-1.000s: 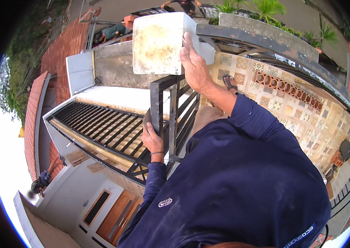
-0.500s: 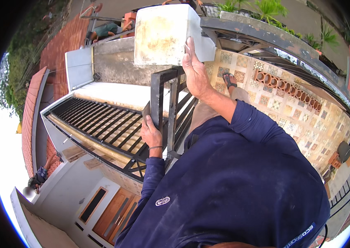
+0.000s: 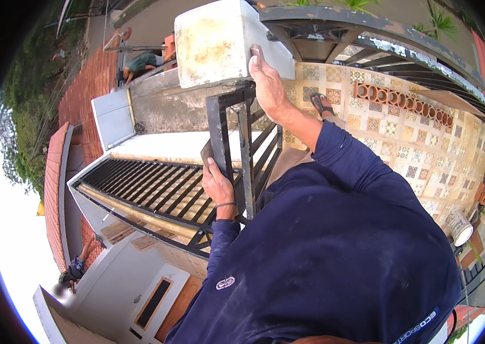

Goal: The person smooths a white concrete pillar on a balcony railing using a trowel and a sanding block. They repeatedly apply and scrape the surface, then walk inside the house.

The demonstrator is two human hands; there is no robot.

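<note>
My left hand [image 3: 218, 182] grips a thin, dark flat piece [image 3: 207, 153], its fingers pressing it against the left face of a black metal gate post [image 3: 219, 135]. The piece's exact kind is not clear, and part of it is hidden behind my fingers. Higher up, my right hand [image 3: 269, 89] lies with fingers stretched out along the right side of a white masonry pillar [image 3: 211, 43], which has yellowish stains on its top. The post and its black bars stand just in front of my body, between my two forearms.
A black railing [image 3: 139, 186] runs off to the left, and a black metal beam [image 3: 334, 20] arches at upper right. Terracotta vent blocks [image 3: 403, 103] line the patterned tile floor [image 3: 388, 140]. A white bucket [image 3: 459, 226] stands far right. Two other people [image 3: 139, 63] [image 3: 75, 269] are at left.
The view has shifted and turned slightly, bringing the white bucket into sight at right. Both hands keep nearly the same places on the post and the pillar.
</note>
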